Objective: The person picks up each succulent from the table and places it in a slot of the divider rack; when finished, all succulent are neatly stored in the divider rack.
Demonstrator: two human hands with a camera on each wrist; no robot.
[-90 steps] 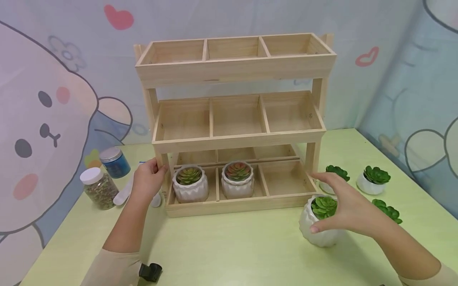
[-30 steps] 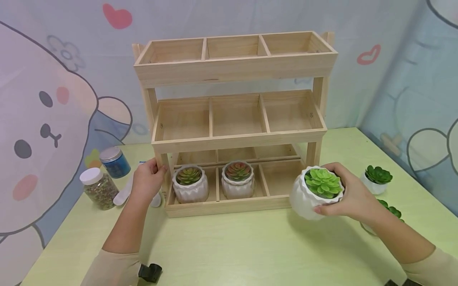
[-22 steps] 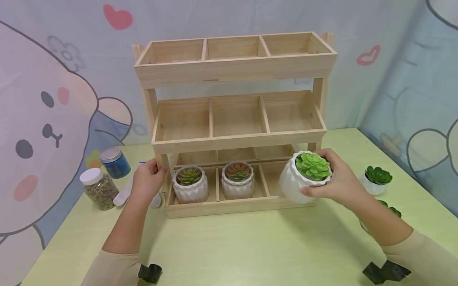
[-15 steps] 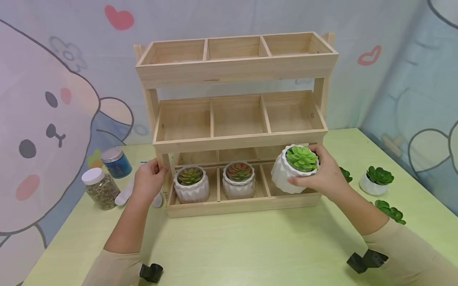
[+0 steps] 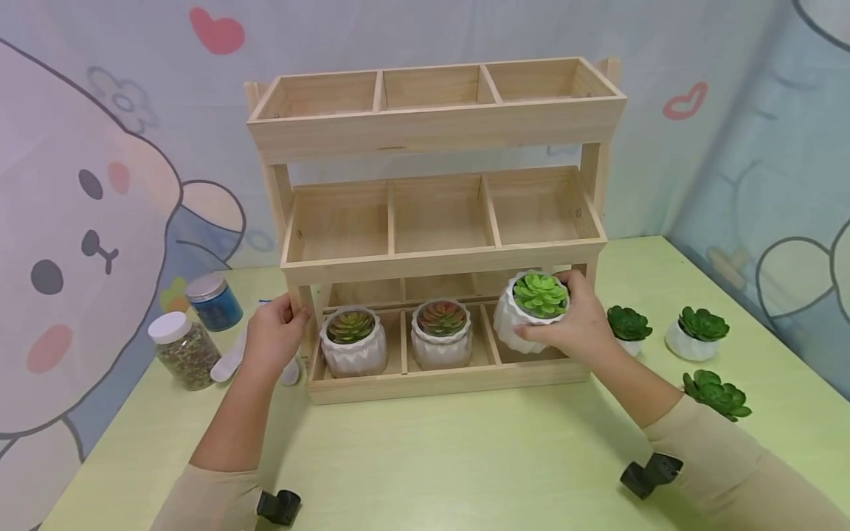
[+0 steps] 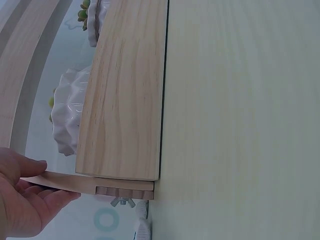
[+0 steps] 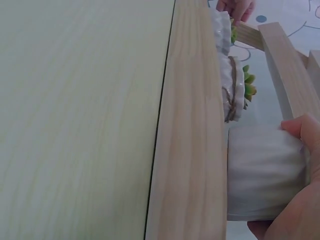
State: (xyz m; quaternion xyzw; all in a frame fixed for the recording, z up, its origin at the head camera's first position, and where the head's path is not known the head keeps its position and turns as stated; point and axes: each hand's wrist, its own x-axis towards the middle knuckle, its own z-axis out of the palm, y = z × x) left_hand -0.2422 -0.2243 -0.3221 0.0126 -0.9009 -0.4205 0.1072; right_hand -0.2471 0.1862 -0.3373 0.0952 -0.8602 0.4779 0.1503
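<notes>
My left hand (image 5: 275, 333) grips the lower left post (image 6: 70, 182) of a three-tier wooden plant stand (image 5: 432, 254), thumb and fingers on either side of it. In my right hand (image 5: 579, 321) is a potted succulent (image 5: 511, 323), light green in a ridged white pot. It is tilted over the right compartment of the bottom tier; in the right wrist view its base is level with the front board's (image 7: 192, 150) upper edge. A green succulent (image 5: 354, 354) occupies the left compartment. The reddish succulent (image 5: 441, 346) beside it stands in the middle one, twine round its pot.
Several small dark green succulents (image 5: 697, 335) are on the table right of the stand, one partly behind my right forearm. To the left stand a jar of gravel (image 5: 186, 354) and a blue jar (image 5: 214, 301). A white scoop (image 5: 229, 361) lies near my left hand.
My right hand was open beside the light green succulent, then took hold of it, lifted it and carried it left over the bottom tier's right compartment. My left hand stays on the post.
</notes>
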